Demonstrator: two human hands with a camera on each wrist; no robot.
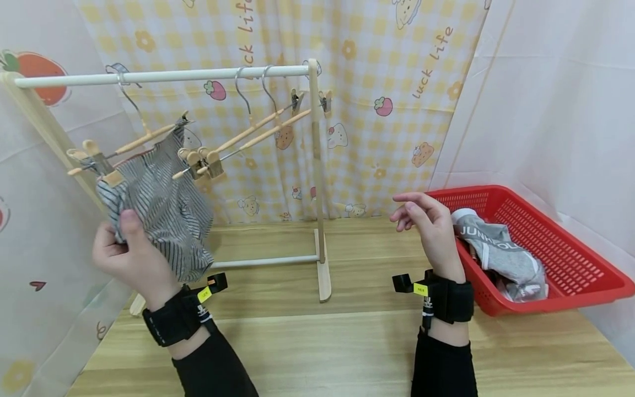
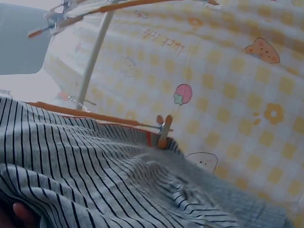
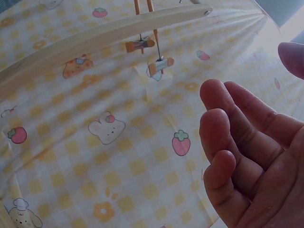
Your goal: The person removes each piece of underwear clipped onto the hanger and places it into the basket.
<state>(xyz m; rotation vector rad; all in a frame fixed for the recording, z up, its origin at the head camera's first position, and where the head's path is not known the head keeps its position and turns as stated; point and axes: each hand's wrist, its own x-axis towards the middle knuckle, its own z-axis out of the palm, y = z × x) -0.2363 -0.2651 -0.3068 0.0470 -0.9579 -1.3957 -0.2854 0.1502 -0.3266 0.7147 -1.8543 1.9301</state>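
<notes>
A grey striped garment (image 1: 166, 212) (image 2: 95, 175) hangs clipped to a wooden clip hanger (image 1: 126, 146) on the white rail of a small wooden rack (image 1: 317, 182). My left hand (image 1: 131, 251) grips the garment's lower left corner, thumb on top. Beside it hang two bare clip hangers (image 1: 238, 140). My right hand (image 1: 429, 226) (image 3: 247, 156) hovers over the table with relaxed fingers, holding nothing, just left of the red basket (image 1: 560, 248). One clip (image 2: 164, 133) pinching the striped cloth shows in the left wrist view.
The red basket at the right holds a grey garment with a printed waistband (image 1: 501, 253). A yellow checked curtain (image 1: 387, 94) hangs behind the rack. The wooden table (image 1: 337, 347) stretches in front of the rack's foot.
</notes>
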